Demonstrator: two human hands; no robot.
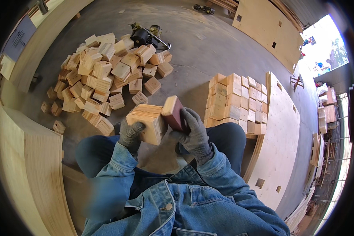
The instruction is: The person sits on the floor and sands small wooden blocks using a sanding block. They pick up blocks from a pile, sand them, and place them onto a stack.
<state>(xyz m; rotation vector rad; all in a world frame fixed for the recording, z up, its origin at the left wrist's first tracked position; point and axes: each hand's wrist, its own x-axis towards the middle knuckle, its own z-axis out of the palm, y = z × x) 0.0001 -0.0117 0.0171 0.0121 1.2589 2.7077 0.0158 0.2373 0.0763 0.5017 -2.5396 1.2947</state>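
Observation:
My left hand, in a grey glove, is closed round the left side of a pale plywood block with layered edges. My right hand, gloved alike, grips a sanding block, a small wooden piece with a dark reddish-brown face. That face is tilted toward the right end of the plywood block, close against it; whether they touch I cannot tell. Both are held up in front of me, between my bent knees. The fingers under the plywood block are mostly hidden.
A loose heap of wooden blocks covers the floor ahead on the left. At right stands a neat stack of blocks, beside long plywood sheets. Behind the heap lies a power tool. A thick plywood stack rises close on my left.

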